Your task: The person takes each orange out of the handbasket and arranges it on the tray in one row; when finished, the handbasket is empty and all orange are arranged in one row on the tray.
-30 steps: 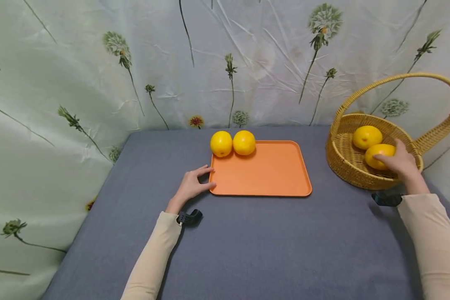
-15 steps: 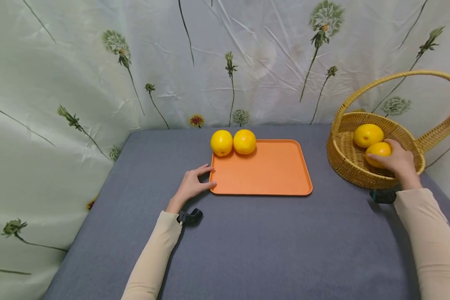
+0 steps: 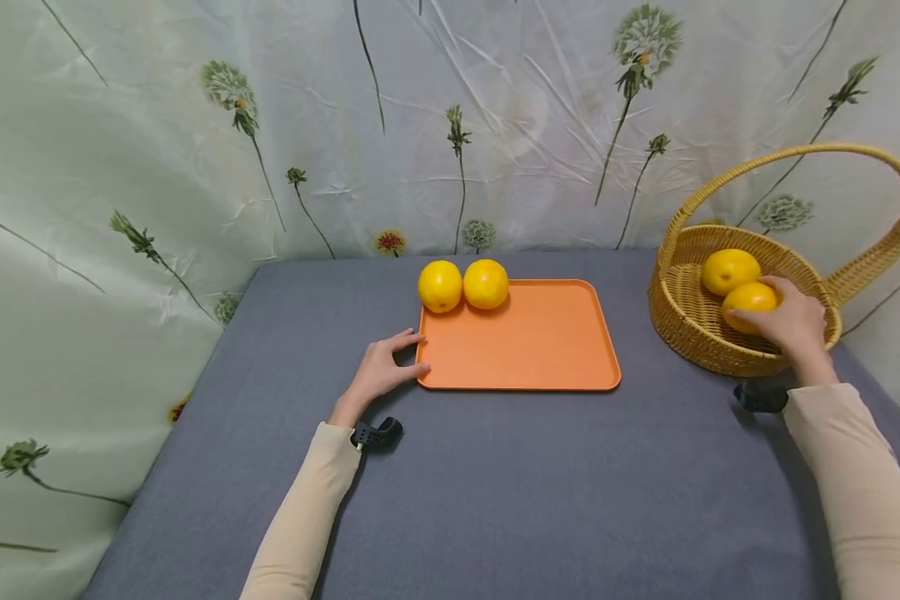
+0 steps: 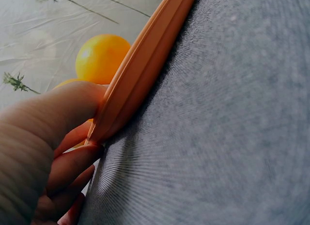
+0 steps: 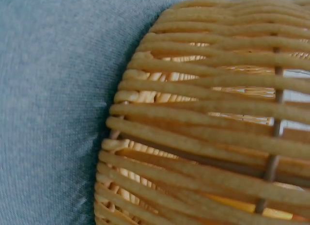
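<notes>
My right hand (image 3: 793, 321) reaches into the wicker basket (image 3: 708, 354) at the right of the table. Its thumb and fingers curl round the nearer orange (image 3: 747, 307). Right beside that fruit lies another orange (image 3: 731, 272). The right wrist view shows mostly the basket's woven wall (image 5: 208, 109), which hides the hand. My left hand (image 3: 380, 368) holds the left edge of an orange rectangular tray (image 3: 525, 350), thumb and fingers spread along it. Up close, the left thumb (image 4: 72, 101) rests over the tray's rim (image 4: 140, 75).
Side by side at the tray's far left corner sit a left orange (image 3: 440, 287) and a right orange (image 3: 486, 284). The basket's tall handle (image 3: 810, 150) arches above its opening. A flowered curtain (image 3: 540, 125) hangs behind the blue-grey tablecloth (image 3: 525, 492).
My right hand has moved a little left and settled its grip round the nearer orange, which has shifted slightly left and up in the view. The left hand stays at the tray.
</notes>
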Available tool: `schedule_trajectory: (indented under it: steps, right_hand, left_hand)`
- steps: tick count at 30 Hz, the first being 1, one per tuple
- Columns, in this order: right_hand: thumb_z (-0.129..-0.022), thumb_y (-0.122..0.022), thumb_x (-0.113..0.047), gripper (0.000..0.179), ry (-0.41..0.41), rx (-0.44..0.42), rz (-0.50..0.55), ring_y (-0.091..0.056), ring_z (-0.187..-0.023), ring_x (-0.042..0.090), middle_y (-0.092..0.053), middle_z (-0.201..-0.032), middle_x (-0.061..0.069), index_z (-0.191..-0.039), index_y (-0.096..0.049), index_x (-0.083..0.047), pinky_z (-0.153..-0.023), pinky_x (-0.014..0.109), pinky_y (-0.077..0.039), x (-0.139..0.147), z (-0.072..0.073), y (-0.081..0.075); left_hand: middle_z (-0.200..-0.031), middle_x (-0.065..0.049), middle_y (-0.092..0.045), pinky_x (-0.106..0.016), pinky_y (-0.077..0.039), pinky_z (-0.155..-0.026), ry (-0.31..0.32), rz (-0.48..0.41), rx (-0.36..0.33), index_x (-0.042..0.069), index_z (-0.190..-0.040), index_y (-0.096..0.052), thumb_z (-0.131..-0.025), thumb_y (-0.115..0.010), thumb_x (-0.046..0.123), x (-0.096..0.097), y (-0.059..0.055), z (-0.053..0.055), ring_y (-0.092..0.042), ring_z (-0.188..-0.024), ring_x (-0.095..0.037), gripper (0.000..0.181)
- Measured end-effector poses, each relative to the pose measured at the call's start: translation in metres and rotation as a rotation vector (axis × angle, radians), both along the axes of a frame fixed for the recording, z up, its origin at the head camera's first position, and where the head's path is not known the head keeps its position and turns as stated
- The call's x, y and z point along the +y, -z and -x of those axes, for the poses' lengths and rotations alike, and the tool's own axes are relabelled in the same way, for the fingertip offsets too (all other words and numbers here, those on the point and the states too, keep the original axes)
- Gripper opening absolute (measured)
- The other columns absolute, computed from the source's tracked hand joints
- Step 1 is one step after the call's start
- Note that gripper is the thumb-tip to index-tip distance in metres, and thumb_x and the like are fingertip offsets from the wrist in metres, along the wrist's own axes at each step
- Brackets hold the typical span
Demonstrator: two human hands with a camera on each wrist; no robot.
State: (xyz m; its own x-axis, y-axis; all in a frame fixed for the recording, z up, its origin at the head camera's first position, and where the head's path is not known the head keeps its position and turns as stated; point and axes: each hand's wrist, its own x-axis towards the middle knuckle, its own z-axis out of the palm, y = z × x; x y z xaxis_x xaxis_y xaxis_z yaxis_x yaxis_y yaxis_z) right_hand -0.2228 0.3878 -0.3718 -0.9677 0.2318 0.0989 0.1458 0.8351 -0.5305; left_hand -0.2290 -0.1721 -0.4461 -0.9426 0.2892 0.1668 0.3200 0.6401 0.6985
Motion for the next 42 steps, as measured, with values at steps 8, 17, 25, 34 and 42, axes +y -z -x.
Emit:
schedule_trajectory:
  steps: [8,17,25,34,42]
  right_hand:
    - [-0.084,-0.062,-0.035,0.075,0.008,0.059,0.015,-0.027,-0.115,0.06,-0.038,-0.131,0.038,-0.141,-0.032,0.004,-0.089,0.064,-0.022,-0.002,-0.004,0.003]
    - [-0.084,-0.063,-0.032,0.072,0.07,0.128,0.039,-0.031,-0.115,0.055,-0.04,-0.13,0.037,-0.141,-0.035,0.003,-0.092,0.062,-0.02,-0.007,-0.006,0.002]
    - [-0.084,-0.062,-0.034,0.07,0.088,0.166,0.033,-0.035,-0.116,0.052,-0.042,-0.134,0.034,-0.141,-0.037,0.0,-0.095,0.06,-0.021,-0.007,-0.007,-0.002]
    - [-0.083,-0.063,-0.036,0.07,0.105,0.182,0.027,-0.035,-0.116,0.051,-0.044,-0.132,0.033,-0.141,-0.039,-0.004,-0.093,0.06,-0.023,-0.009,-0.011,-0.005]
    - [-0.081,-0.065,-0.031,0.067,0.079,0.254,0.034,-0.036,-0.115,0.052,-0.046,-0.128,0.033,-0.137,-0.042,-0.001,-0.096,0.061,-0.019,-0.014,-0.014,-0.007]
  left_hand:
    - [-0.141,-0.015,-0.05,-0.048,-0.037,-0.109,0.007,0.0,-0.021,0.013,-0.126,-0.061,-0.077,-0.076,0.031,0.0,0.002,-0.001,-0.045,-0.133,-0.03,0.054]
    - [-0.141,-0.014,-0.05,-0.048,-0.036,-0.11,0.006,0.006,-0.029,0.014,-0.126,-0.061,-0.077,-0.076,0.032,0.0,0.0,0.001,-0.045,-0.133,-0.03,0.054]
    - [-0.14,-0.015,-0.05,-0.049,-0.036,-0.11,0.007,-0.009,-0.028,0.012,-0.125,-0.061,-0.077,-0.076,0.032,-0.001,0.0,0.001,-0.045,-0.133,-0.03,0.054]
    - [-0.141,-0.014,-0.049,-0.048,-0.035,-0.111,0.002,-0.008,-0.037,0.013,-0.126,-0.061,-0.077,-0.076,0.031,-0.002,0.0,0.001,-0.045,-0.134,-0.029,0.054]
    - [-0.141,-0.014,-0.049,-0.048,-0.035,-0.111,-0.004,-0.011,-0.041,0.013,-0.126,-0.061,-0.077,-0.076,0.032,-0.003,0.001,0.001,-0.045,-0.134,-0.029,0.054]
